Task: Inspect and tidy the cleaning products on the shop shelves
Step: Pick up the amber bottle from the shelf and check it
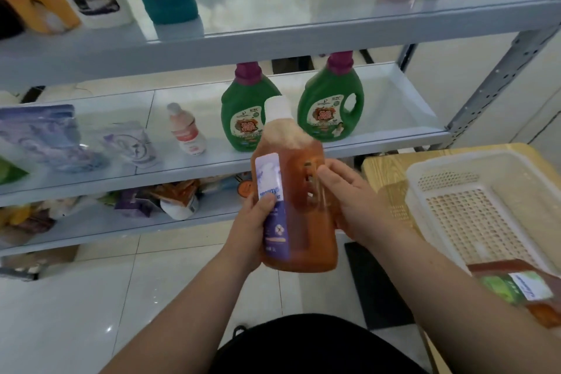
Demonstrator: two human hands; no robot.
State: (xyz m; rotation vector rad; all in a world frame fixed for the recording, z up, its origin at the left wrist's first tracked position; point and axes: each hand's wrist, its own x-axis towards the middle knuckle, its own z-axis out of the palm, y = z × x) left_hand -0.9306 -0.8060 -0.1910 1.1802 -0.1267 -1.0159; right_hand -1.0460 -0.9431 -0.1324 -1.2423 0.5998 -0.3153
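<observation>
I hold one orange bottle point(303, 191) cap-up before the shelves, my left grip point(255, 222) curled round its labelled side and my right grip point(355, 206) clasping the other. Two green jugs point(243, 118) point(331, 109) stand on the middle shelf point(394, 118). One white basket point(455, 161) sits on the worktop point(382, 167).

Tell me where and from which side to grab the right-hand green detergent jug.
Take the green jug by its moulded handle, the loop beside the cut-out on its right edge. Upright, bare shelf to its right, twin jug to its left: come from the front right once the right hand lets go of the orange bottle.
</observation>
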